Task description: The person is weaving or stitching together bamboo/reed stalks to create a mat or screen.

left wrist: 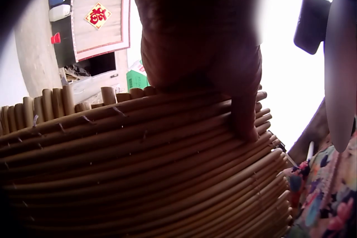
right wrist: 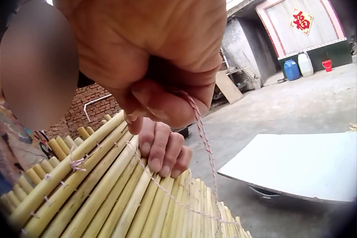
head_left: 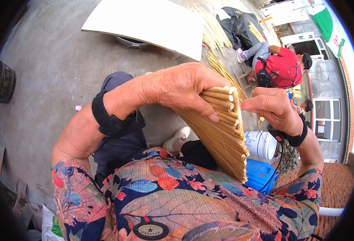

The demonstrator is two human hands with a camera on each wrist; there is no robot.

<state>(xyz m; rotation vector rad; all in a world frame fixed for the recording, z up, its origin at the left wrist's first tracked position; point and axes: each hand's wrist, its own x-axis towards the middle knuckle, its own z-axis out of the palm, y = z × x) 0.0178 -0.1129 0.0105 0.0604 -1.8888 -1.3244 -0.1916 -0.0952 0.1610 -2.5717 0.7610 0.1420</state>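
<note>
A mat of yellow stalks [head_left: 221, 136] tied side by side with thin string hangs before the person's chest. The left hand [head_left: 189, 88] grips its upper edge near the stalk ends, thumb on one face; in the right wrist view its fingers [right wrist: 162, 148] lie over the stalks. Close to the stalk ends, the right hand [head_left: 271, 106] has curled fingers. Seen in the right wrist view, that hand [right wrist: 150, 54] pinches a red-and-white twisted string [right wrist: 204, 137], which loops down across the mat. The left wrist view shows the left thumb [left wrist: 244, 118] pressed on the stalks [left wrist: 139, 154].
A white board [head_left: 148, 24] lies over a metal basin [head_left: 132, 43]. Loose stalks [head_left: 213, 30] are on the ground beyond. Another person in red [head_left: 281, 68] sits bent over at the right. A white bucket [head_left: 260, 144] and a blue container [head_left: 260, 174] stand beside the mat.
</note>
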